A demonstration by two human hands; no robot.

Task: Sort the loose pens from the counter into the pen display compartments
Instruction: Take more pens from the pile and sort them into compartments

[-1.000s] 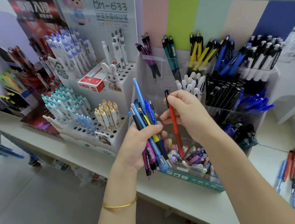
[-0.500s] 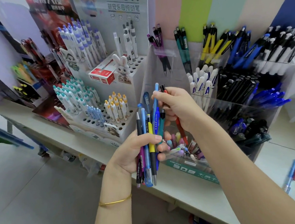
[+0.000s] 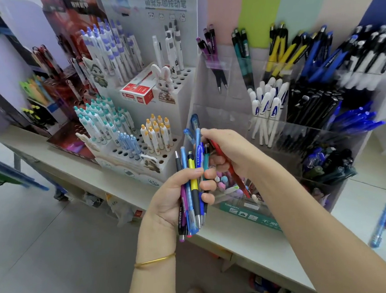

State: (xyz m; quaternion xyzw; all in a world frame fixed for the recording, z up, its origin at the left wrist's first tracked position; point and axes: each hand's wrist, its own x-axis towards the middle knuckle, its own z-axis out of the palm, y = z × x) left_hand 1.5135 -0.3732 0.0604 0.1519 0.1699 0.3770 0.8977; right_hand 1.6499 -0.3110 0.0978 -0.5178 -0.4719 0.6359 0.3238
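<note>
Two jobs crowd the right hand (image 3: 234, 150); its fingertips (image 3: 207, 133) pinch a blue pen (image 3: 197, 136) sticking up from the bundle (image 3: 191, 185) while the palm side clamps a red pen (image 3: 234, 175), so a tug probably drops the red one; left hand (image 3: 168, 201) grips the bundle, just in front of the clear display (image 3: 219, 116).

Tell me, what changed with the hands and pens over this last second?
The right hand, which held the red pen upright beside the bundle, tucked it slanting under its palm and moved left onto the top of a blue pen in the bundle. The left hand still grips the bundle; the display looks unchanged.
</note>
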